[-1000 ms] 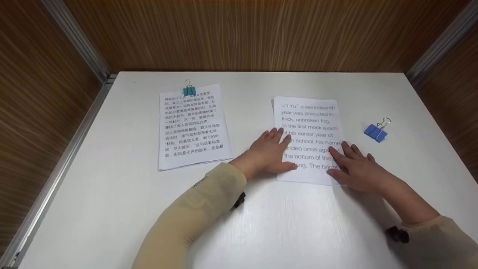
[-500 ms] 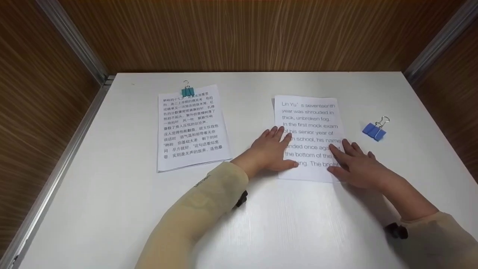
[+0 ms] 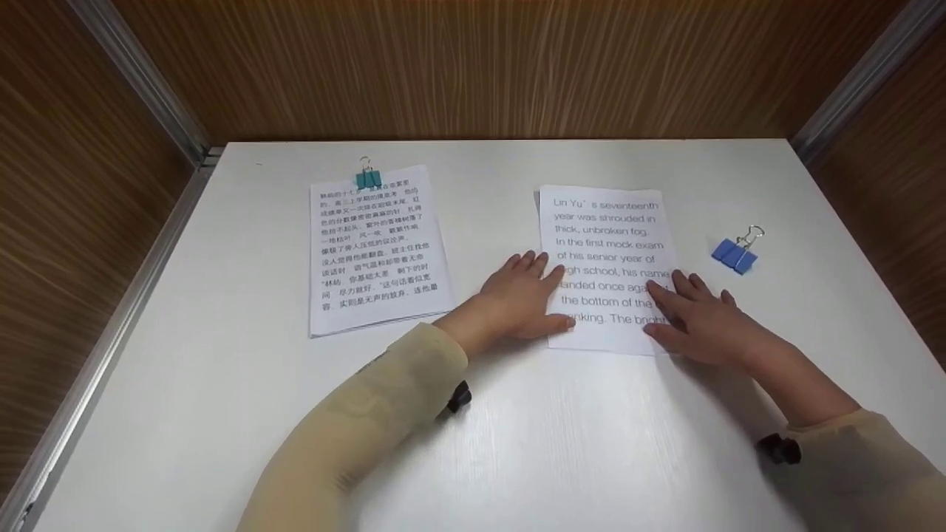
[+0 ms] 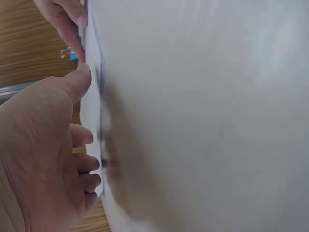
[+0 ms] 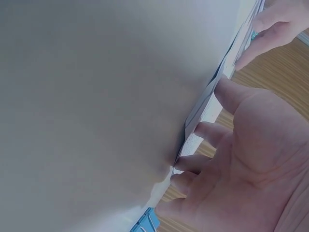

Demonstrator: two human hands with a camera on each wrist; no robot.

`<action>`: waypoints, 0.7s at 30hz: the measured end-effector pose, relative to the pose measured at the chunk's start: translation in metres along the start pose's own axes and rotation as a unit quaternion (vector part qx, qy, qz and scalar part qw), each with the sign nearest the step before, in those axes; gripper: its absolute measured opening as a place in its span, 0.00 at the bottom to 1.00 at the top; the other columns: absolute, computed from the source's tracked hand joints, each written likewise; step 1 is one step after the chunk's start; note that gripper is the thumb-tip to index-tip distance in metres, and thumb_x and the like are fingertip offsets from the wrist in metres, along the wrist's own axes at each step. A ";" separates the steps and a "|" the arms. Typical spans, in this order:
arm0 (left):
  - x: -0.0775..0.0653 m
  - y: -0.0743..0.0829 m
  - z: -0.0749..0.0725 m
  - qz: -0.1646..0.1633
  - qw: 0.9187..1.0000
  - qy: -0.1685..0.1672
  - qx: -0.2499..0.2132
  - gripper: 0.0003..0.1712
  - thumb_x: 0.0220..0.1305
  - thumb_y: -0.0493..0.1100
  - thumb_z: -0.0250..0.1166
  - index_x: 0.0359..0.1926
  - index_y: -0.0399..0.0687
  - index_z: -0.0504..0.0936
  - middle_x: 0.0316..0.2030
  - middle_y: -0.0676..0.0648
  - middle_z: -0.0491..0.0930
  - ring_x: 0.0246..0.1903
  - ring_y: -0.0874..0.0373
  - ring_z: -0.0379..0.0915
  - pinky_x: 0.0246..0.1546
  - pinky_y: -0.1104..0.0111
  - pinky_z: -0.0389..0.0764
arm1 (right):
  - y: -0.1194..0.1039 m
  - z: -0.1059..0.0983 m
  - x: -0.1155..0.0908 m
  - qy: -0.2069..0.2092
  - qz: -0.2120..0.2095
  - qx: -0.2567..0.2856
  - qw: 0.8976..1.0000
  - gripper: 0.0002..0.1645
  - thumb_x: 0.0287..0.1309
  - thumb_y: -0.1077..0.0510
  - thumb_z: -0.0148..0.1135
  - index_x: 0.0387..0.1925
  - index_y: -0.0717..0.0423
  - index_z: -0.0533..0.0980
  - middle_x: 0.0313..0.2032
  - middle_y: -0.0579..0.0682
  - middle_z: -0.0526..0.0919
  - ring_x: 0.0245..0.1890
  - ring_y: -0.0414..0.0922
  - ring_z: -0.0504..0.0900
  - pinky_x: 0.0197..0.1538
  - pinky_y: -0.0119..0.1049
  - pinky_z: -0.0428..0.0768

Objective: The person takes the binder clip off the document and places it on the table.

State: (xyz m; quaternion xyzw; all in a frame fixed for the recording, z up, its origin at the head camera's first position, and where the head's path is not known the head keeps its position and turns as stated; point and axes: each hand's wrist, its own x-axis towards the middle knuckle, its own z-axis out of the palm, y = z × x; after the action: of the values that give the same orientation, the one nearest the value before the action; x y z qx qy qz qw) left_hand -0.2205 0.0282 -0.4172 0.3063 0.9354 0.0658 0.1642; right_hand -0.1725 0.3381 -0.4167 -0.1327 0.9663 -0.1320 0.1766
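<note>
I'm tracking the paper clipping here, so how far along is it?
Done: the Chinese stack already wears a teal binder clip on its top edge. In hand: the left hand and right hand rest with straight fingers on the English stack's two side edges. Left: that stack has no clip; the blue binder clip lies untouched beside it.

Head view overhead, wrist views close (table-level) — sharing paper stack [image 3: 607, 266].

The white table top [image 3: 591, 443] looks smooth with a faint sheen. The two printed stacks, the English-text white paper stack [image 3: 606, 244] and the Chinese-text white paper stack [image 3: 373, 251], are matt paper. The blue binder clip [image 3: 734, 254] has shiny wire metal handles. The brown walls [image 3: 480, 66] show wood grain.
</note>
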 end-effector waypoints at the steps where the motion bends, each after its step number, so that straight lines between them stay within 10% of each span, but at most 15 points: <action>1: -0.005 -0.003 -0.002 0.000 1.000 0.002 -0.001 0.53 0.75 0.75 0.52 0.86 0.51 0.50 0.85 0.39 0.44 0.84 0.45 0.35 0.82 0.57 0.36 | 0.000 0.000 0.000 0.004 -0.002 0.001 1.000 0.53 0.75 0.32 0.57 0.84 0.59 0.53 0.80 0.76 0.41 0.79 0.77 0.39 0.70 0.82 0.40; 11: -0.067 -0.068 -0.015 -0.006 0.998 0.043 -0.037 0.53 0.76 0.73 0.52 0.86 0.46 0.49 0.84 0.36 0.42 0.83 0.41 0.36 0.82 0.54 0.37 | -0.037 -0.006 0.013 0.061 -0.037 -0.030 0.997 0.55 0.73 0.32 0.60 0.85 0.55 0.51 0.82 0.69 0.45 0.82 0.67 0.43 0.77 0.72 0.45; 21: -0.128 -0.133 -0.012 -0.086 0.992 0.082 -0.045 0.53 0.76 0.72 0.53 0.85 0.45 0.51 0.84 0.35 0.44 0.83 0.37 0.38 0.82 0.48 0.42 | -0.114 0.009 0.052 0.086 -0.148 -0.049 0.984 0.49 0.73 0.34 0.62 0.84 0.51 0.58 0.82 0.63 0.52 0.82 0.62 0.50 0.78 0.69 0.50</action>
State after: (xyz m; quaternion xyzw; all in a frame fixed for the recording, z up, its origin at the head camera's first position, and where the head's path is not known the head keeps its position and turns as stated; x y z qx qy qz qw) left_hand -0.2012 -0.1554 -0.4016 0.2102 0.9647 0.1186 0.1058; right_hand -0.1923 0.2141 -0.4059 -0.2706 0.9531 -0.1196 0.0645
